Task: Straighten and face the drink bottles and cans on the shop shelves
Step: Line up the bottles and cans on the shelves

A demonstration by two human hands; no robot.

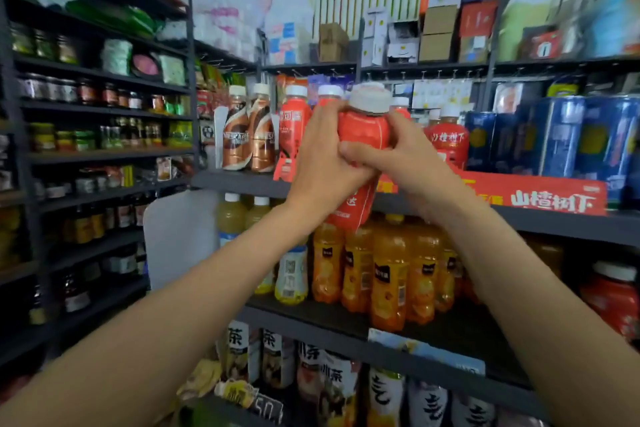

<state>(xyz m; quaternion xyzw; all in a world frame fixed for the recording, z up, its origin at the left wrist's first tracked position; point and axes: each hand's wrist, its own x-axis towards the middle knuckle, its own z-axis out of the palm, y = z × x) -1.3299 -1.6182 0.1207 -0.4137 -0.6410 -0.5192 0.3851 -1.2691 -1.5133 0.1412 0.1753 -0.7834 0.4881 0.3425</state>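
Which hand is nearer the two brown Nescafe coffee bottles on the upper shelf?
Left. The left hand grips the red bottle on the side facing the Nescafe bottles; the right hand grips its far side.

A red-orange bottle (363,135) with a white cap. Two brown-and-copper coffee bottles (249,135) with cream caps. Orange juice bottles (388,274) bearing small black labels. Pale yellow bottles (232,218) with white caps. Dark blue cans (561,135) with yellow circles. A red shelf banner (540,196) with white characters. Dark grey shelves (242,180).
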